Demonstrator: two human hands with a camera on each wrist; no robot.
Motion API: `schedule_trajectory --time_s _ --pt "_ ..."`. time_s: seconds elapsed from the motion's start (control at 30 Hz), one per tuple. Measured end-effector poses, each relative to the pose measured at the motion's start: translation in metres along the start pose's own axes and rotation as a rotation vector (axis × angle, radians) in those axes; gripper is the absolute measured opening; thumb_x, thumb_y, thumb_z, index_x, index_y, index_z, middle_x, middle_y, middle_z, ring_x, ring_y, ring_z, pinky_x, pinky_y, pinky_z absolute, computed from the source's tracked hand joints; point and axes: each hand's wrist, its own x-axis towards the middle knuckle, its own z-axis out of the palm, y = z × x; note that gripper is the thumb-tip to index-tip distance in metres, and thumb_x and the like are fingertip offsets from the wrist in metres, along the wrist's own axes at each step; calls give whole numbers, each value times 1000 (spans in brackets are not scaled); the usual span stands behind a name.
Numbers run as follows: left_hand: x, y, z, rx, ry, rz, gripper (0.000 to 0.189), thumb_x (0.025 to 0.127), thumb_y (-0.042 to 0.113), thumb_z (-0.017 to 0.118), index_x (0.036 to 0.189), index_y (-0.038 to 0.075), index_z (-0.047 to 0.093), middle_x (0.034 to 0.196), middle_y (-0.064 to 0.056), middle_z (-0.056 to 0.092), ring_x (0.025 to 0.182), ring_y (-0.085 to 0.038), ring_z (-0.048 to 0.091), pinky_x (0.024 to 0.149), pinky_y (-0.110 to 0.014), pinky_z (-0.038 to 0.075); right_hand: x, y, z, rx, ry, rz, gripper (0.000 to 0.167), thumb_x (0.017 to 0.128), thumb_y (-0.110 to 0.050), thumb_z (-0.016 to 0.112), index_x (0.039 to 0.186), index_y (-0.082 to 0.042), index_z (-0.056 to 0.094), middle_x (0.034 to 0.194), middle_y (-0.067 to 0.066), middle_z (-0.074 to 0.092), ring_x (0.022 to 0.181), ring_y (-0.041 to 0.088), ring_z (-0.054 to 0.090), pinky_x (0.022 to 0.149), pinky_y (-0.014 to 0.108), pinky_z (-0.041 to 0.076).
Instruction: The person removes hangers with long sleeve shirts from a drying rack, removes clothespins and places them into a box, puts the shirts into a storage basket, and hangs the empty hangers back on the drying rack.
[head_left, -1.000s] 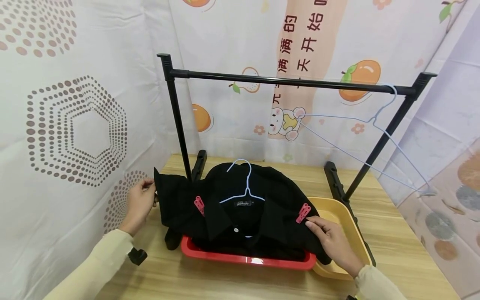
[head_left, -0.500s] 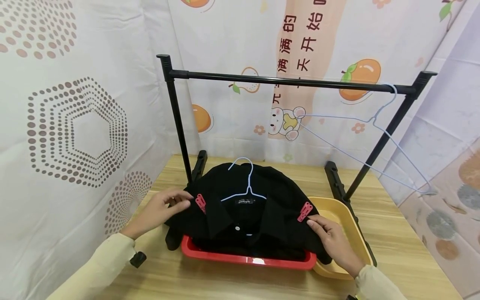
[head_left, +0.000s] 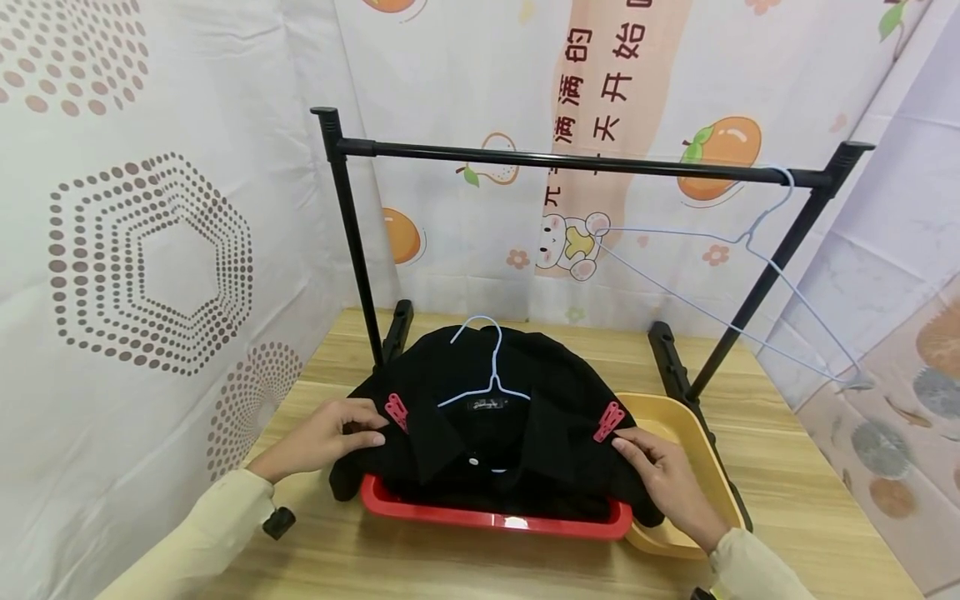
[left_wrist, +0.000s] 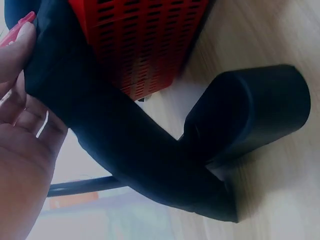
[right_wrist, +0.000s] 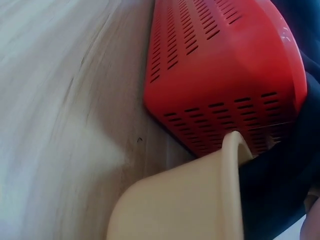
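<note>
A black collared shirt [head_left: 547, 358] lies over a red basket [head_left: 495, 521], with a pale blue wire hanger [head_left: 495, 382] in its neck. Pink clothespins clip both shoulders, one on the left [head_left: 396, 412] and another on the right [head_left: 609, 422]. My left hand [head_left: 322, 437] pinches the shirt's left shoulder beside its clothespin. In the left wrist view the thumb lies on black cloth [left_wrist: 135, 145], the fingers behind it. My right hand [head_left: 667, 479] pinches the right shoulder just below the other clothespin. The right wrist view barely catches that hand at its edge.
A black rack [head_left: 562, 161] spans behind, a second blue hanger [head_left: 748, 239] hooked on its right end. A yellow tray [head_left: 708, 442] stands right of the basket, partly under the shirt. Patterned cloths [head_left: 465, 283] hang around the wooden table [head_left: 817, 492].
My left hand has let go of the cloth it held out at far left, moved right, and now pinches the shirt by the left clothespin. The right hand stays in place.
</note>
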Motion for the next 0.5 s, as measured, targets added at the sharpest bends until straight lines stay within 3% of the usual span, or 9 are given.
schedule_trajectory --time_s 0.17,0.3,0.5 --pt "-4 0 -3 -36 49 -10 16 92 6 77 106 9 81 87 11 65 74 -6 55 69 -27 51 6 4 -2 -73 9 -41 17 97 -9 72 108 -22 76 93 -9 71 78 6 60 70 18 48" --pt "-4 1 -5 -49 60 -38 16 91 8 78 107 12 82 86 13 66 75 -7 56 70 -28 51 17 -1 -8 -153 9 -136 29 89 -6 80 112 -22 72 85 -11 60 68 6 50 60 21 41" --pt "-4 1 -4 -43 56 -75 16 92 11 78 107 15 82 89 14 68 76 -8 58 71 -28 52 33 -22 -19 -170 -79 -220 48 83 -7 85 128 -15 70 90 -13 62 67 7 47 57 22 40"
